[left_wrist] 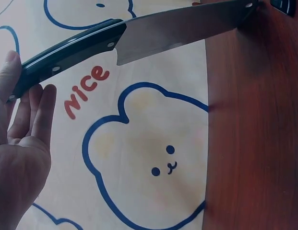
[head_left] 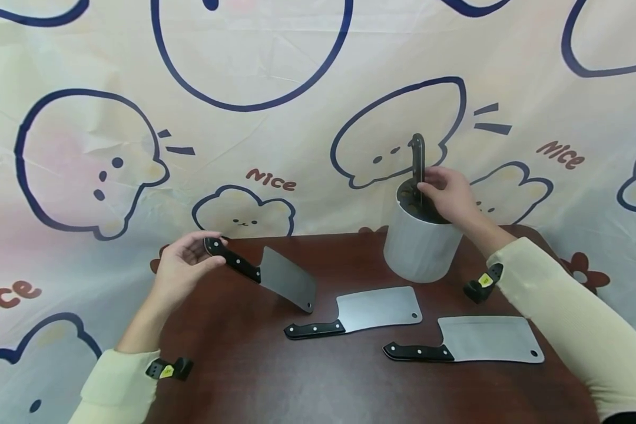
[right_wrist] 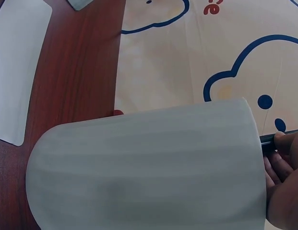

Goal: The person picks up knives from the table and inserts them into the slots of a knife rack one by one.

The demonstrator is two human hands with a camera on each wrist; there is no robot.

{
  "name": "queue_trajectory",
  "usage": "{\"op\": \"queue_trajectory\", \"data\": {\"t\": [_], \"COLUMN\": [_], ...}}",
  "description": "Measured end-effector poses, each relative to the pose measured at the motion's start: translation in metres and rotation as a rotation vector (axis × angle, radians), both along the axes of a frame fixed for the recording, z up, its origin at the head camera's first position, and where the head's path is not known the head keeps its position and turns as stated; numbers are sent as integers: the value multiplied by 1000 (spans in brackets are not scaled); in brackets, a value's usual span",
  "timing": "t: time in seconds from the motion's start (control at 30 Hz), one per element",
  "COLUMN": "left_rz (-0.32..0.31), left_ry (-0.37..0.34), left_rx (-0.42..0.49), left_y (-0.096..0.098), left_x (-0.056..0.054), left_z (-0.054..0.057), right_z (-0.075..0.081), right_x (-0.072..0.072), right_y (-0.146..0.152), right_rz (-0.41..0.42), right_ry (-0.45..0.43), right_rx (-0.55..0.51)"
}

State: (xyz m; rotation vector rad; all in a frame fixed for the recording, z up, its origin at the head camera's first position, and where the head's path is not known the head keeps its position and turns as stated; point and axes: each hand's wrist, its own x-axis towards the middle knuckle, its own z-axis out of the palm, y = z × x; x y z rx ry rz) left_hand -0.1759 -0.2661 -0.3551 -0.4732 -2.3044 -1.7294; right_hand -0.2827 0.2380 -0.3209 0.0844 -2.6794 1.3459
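Note:
At the left, my left hand (head_left: 182, 265) pinches the butt end of a cleaver's black riveted handle. That cleaver (head_left: 288, 280) slopes down to the right, its far blade corner at or close to the tabletop; in the left wrist view the handle (left_wrist: 72, 55) lies between thumb and fingers. My right hand (head_left: 450, 191) pinches a black knife handle (head_left: 418, 156) standing upright in the top of a white ribbed knife holder (head_left: 421, 250). Whatever blade it has is hidden inside. In the right wrist view, the holder's wall (right_wrist: 149, 167) covers much of the frame, with the fingers at its rim.
Two more cleavers lie flat on the dark red-brown table (head_left: 307, 388): one in the middle (head_left: 378, 309), another nearer and further right (head_left: 490, 338), beside the right sleeve. A cream cloth with cartoon outlines (head_left: 307, 147) hangs behind the table's back edge.

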Motion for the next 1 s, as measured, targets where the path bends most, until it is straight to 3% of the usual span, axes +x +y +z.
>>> {"op": "queue_trajectory", "data": {"t": [0.33,1.0], "left_rz": [-35,-61], "left_ry": [35,154], "left_rx": [18,-41], "left_y": [10,33], "left_x": [-6,-14], "left_z": [11,59], "right_z": [5,21], "right_x": [2,31], "right_y": [0,12], "right_rz": [22,49], "right_ry": [-14,22], "right_rx": [8,69]}}
